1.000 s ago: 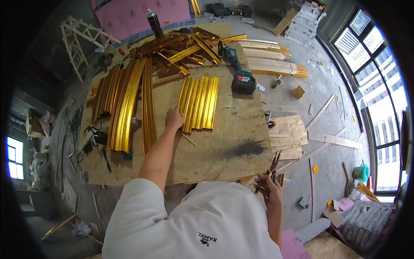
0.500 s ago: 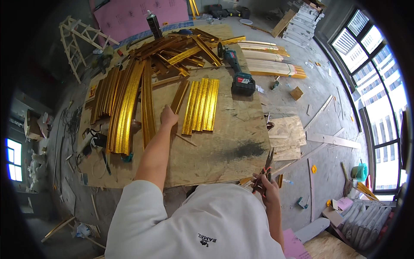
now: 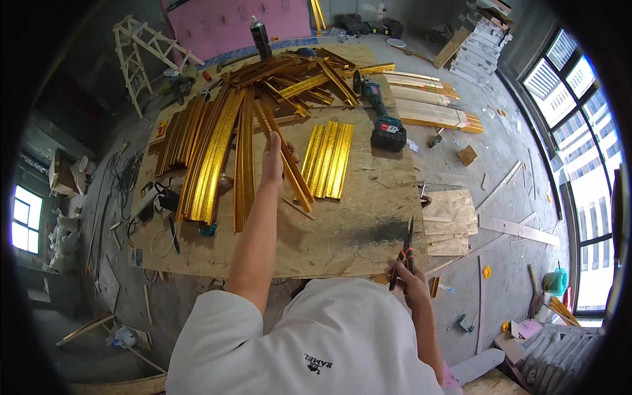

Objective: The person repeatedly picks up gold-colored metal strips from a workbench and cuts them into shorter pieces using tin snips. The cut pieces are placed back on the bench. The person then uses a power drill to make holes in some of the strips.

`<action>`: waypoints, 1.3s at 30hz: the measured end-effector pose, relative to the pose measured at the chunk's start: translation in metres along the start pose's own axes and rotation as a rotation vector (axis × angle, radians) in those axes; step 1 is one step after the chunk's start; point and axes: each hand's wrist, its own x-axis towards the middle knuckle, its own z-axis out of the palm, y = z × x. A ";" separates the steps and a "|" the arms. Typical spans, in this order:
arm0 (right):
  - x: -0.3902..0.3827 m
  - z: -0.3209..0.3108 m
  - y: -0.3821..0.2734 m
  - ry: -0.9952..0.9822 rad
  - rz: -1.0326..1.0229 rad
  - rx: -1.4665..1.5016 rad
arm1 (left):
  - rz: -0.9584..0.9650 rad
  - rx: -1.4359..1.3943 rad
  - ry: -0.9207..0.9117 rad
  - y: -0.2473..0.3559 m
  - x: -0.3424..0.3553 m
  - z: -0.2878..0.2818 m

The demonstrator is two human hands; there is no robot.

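My left hand (image 3: pixel 275 158) is closed around a gold moulding strip (image 3: pixel 299 187), held at a slant above the plywood worktop (image 3: pixel 322 240). Just right of it lies a short row of bright gold strips (image 3: pixel 326 158); longer gold strips (image 3: pixel 204 184) lie to its left. A jumbled pile of gold offcuts (image 3: pixel 303 85) covers the back. In my right hand (image 3: pixel 411 283), by the worktop's front right edge, is a long-jawed tool (image 3: pixel 408 237) with red on its handles, like pliers, pointing forward.
A cordless power tool (image 3: pixel 385 122) and a black spray can (image 3: pixel 260 36) sit on the worktop. Around it are a wooden frame (image 3: pixel 131 66), pale timber bundles (image 3: pixel 428 112), OSB offcuts (image 3: pixel 447 230), loose slats (image 3: pixel 500 187) and a pink foam board (image 3: pixel 237 20).
My left hand has taken a strip from the left side of the short row, moved it left and raised it at a slant. My right hand still holds the tool low at the right.
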 end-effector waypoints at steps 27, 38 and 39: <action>0.007 0.002 -0.068 -0.104 -0.572 -0.956 | -0.134 0.638 -0.631 -0.040 -0.131 0.104; -0.003 0.001 -0.076 -0.281 -0.525 -0.939 | 0.034 0.843 -0.666 -0.024 -0.143 0.098; -0.002 0.001 -0.076 -0.284 -0.487 -0.958 | 0.035 0.862 -0.679 -0.024 -0.143 0.097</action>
